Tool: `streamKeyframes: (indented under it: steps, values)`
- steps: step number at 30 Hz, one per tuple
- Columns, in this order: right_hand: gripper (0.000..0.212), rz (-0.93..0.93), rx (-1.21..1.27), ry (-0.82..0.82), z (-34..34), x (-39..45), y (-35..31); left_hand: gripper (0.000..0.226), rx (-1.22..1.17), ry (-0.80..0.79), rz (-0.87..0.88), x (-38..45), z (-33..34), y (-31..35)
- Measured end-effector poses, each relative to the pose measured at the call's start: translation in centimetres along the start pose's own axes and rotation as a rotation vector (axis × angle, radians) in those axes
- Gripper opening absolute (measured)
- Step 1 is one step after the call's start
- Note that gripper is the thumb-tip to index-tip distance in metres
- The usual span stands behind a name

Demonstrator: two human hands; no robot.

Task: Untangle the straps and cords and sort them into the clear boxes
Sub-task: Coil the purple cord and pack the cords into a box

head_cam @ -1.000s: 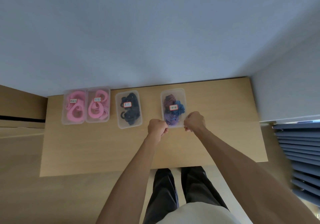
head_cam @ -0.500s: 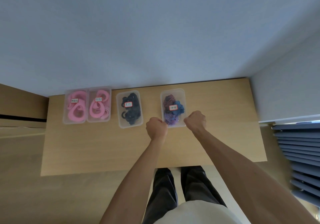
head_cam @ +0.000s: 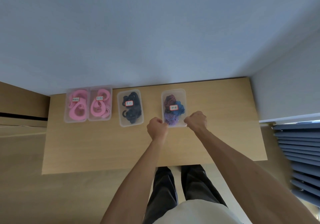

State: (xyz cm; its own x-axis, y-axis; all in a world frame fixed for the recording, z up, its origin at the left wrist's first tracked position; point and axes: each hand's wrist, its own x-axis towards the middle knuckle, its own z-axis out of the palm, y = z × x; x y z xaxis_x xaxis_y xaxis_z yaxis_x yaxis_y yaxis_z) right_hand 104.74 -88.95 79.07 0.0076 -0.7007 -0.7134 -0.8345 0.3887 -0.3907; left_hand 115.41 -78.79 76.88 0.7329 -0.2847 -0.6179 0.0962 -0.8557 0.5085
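Cords and straps sit sorted in four clear boxes on the tabletop [head_cam: 103, 146].

Two clear boxes on the far left [head_cam: 76, 105] [head_cam: 100, 103] touch each other and hold pink straps. The next box [head_cam: 130, 108] holds black cords. The right box [head_cam: 174, 107] stands apart from the others and holds purple, blue and dark red cords. Each box has a small white label on top. The left hand [head_cam: 157, 128] is curled at the near left corner of the right box. The right hand [head_cam: 196, 121] is curled at its near right corner. Both hands touch the box, but I cannot tell if they grip it.
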Motion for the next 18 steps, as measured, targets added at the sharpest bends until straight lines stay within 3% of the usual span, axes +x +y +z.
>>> streamKeyframes:
  steps: [5, 14, 18]
  values:
    - [0.023, 0.008, 0.049, -0.041, 1.4, 0.2, 1.1, 0.007, -0.338, -0.086, -0.331, 0.3, 0.8, -0.3]
    - [0.028, -0.030, 0.044, -0.015, 1.8, 0.4, 1.7, 0.022, -0.410, -0.061, -0.425, 0.3, 1.0, 0.4]
    - [0.022, -0.033, 0.060, 0.022, 1.9, 0.3, 2.1, 0.022, -0.392, -0.107, -0.382, 0.4, 0.8, 0.1]
